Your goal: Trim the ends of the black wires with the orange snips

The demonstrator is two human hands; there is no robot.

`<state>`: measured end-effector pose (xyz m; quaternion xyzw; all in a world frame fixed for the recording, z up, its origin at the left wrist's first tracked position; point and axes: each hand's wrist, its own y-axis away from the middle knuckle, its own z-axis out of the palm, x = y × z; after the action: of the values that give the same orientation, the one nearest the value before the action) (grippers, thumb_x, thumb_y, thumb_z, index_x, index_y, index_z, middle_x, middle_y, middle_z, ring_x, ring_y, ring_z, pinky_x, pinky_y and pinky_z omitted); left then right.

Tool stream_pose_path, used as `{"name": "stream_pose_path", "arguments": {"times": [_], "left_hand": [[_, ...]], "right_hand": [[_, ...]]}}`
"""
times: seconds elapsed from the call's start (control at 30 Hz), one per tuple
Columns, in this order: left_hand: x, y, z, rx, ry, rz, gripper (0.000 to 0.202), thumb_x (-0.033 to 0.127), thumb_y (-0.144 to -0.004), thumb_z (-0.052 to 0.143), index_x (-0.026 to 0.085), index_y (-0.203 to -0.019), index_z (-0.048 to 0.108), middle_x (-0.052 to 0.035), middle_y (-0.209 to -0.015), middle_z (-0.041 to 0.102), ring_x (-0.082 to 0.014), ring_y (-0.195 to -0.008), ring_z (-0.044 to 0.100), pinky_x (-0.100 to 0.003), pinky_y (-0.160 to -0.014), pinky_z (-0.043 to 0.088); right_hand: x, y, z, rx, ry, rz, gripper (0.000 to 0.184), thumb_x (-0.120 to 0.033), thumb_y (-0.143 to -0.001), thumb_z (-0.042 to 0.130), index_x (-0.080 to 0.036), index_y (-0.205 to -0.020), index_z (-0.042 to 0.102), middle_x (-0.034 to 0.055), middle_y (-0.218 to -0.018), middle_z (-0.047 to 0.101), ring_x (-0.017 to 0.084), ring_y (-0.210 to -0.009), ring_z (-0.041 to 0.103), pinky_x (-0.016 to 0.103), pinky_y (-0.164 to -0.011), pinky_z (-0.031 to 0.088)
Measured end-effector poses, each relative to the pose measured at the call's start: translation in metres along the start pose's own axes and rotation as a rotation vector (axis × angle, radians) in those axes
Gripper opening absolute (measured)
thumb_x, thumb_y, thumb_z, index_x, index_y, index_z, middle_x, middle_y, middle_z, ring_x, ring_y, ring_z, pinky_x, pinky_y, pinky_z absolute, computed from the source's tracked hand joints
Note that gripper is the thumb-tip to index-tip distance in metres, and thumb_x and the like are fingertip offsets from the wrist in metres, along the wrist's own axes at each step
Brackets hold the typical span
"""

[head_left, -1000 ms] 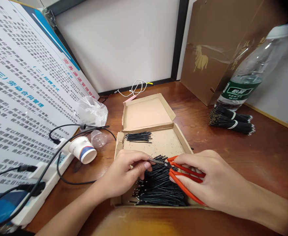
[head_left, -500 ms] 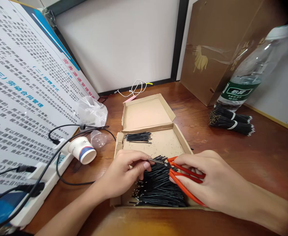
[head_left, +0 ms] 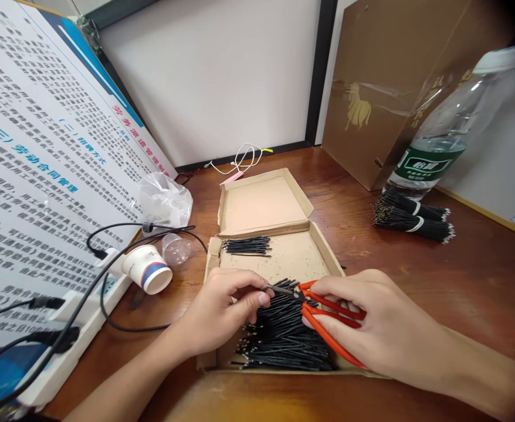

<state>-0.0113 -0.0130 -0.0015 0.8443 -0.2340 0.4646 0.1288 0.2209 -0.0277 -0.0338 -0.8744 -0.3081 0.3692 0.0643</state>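
My right hand (head_left: 367,319) grips a pair of scissors (head_left: 299,295) by the red looped handles. Their dark blades point left and their tips touch the fingertips of my left hand (head_left: 229,305). Thumb and forefinger of that hand are pinched together; what lies between them is too small to make out. Below both hands, a heap of short black wires (head_left: 290,346) with pale ends fills the front of an open cardboard box (head_left: 328,249). A smaller row of black wires (head_left: 246,246) lies in the box's back left corner, with dark specks scattered beside it.
Two tied bundles of black wire (head_left: 416,223) lie at right by a water bottle (head_left: 433,152) and a brown carton (head_left: 372,88). At left are a tipped paper cup (head_left: 147,269), a clear plastic cup (head_left: 176,249), a plastic bag (head_left: 165,202) and a power strip (head_left: 81,334) with black cables.
Almost nothing differs. The scissors and my right hand have shifted very slightly left, and the blades stay at my left fingertips.
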Motion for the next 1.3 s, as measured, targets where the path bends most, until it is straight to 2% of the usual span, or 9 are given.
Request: {"name": "stream_pose_path", "arguments": {"times": [0.27, 0.43, 0.67, 0.9, 1.03, 1.2, 1.3], "left_hand": [[-0.0011, -0.0013, 0.0006, 0.006, 0.023, -0.011, 0.013, 0.017, -0.088, 0.057, 0.012, -0.079, 0.065, -0.0017, -0.07, 0.063, -0.0084, -0.051, 0.058, -0.018, -0.05, 0.046], [-0.0015, 0.0005, 0.0012, 0.006, 0.038, -0.026, 0.012, 0.018, -0.088, 0.058, 0.013, -0.08, 0.065, -0.0006, -0.068, 0.061, -0.0088, -0.052, 0.057, -0.018, -0.05, 0.045], [-0.0023, 0.0002, 0.0013, 0.015, 0.054, -0.027, 0.011, 0.018, -0.087, 0.059, 0.012, -0.08, 0.064, -0.0009, -0.069, 0.061, -0.0084, -0.051, 0.058, -0.018, -0.048, 0.045], [-0.0003, -0.0011, 0.0011, 0.018, 0.057, -0.037, 0.01, 0.017, -0.086, 0.06, 0.012, -0.078, 0.063, 0.0012, -0.064, 0.058, -0.0079, -0.05, 0.057, -0.017, -0.048, 0.044], [-0.0002, -0.0001, 0.0015, 0.014, 0.056, -0.053, 0.009, 0.016, -0.086, 0.06, 0.012, -0.078, 0.062, 0.0017, -0.064, 0.058, -0.0075, -0.05, 0.056, -0.016, -0.048, 0.045], [-0.0016, 0.0002, 0.002, 0.015, 0.067, -0.06, 0.008, 0.017, -0.085, 0.061, 0.012, -0.079, 0.063, 0.0009, -0.067, 0.058, -0.0076, -0.051, 0.057, -0.016, -0.047, 0.045], [-0.0018, -0.0002, 0.0019, 0.019, 0.062, -0.045, 0.008, 0.017, -0.085, 0.061, 0.012, -0.079, 0.064, 0.0007, -0.067, 0.059, -0.0076, -0.051, 0.058, -0.016, -0.048, 0.045]], "right_hand": [[0.0008, -0.0003, 0.0004, 0.021, 0.019, -0.027, 0.016, -0.023, -0.087, 0.053, -0.017, -0.086, 0.069, 0.0, -0.056, 0.062, 0.01, -0.045, 0.047, 0.023, -0.046, 0.035], [0.0001, 0.001, 0.0003, 0.044, 0.025, 0.0, 0.012, -0.024, -0.085, 0.058, -0.019, -0.086, 0.068, 0.0007, -0.06, 0.064, 0.011, -0.049, 0.052, 0.023, -0.047, 0.035], [0.0017, -0.0004, 0.0014, 0.009, 0.012, -0.04, 0.019, -0.022, -0.089, 0.05, -0.016, -0.086, 0.069, -0.0017, -0.053, 0.057, 0.009, -0.043, 0.039, 0.024, -0.045, 0.032], [-0.0005, 0.0021, 0.0002, 0.009, 0.063, 0.014, 0.015, -0.025, -0.086, 0.056, -0.018, -0.088, 0.068, 0.0005, -0.062, 0.065, 0.011, -0.05, 0.052, 0.023, -0.049, 0.037], [-0.0012, 0.0006, -0.0002, -0.004, 0.048, -0.015, 0.015, -0.024, -0.086, 0.055, -0.018, -0.086, 0.068, -0.0001, -0.059, 0.063, 0.011, -0.047, 0.049, 0.024, -0.047, 0.035], [0.0012, -0.0018, 0.0015, -0.008, 0.023, -0.072, 0.019, -0.021, -0.089, 0.051, -0.016, -0.088, 0.068, -0.002, -0.054, 0.058, 0.009, -0.043, 0.04, 0.024, -0.046, 0.032], [0.0014, 0.0001, 0.002, 0.021, 0.041, -0.055, 0.016, -0.021, -0.088, 0.052, -0.016, -0.088, 0.068, -0.0018, -0.056, 0.06, 0.009, -0.044, 0.043, 0.023, -0.047, 0.034]]}}
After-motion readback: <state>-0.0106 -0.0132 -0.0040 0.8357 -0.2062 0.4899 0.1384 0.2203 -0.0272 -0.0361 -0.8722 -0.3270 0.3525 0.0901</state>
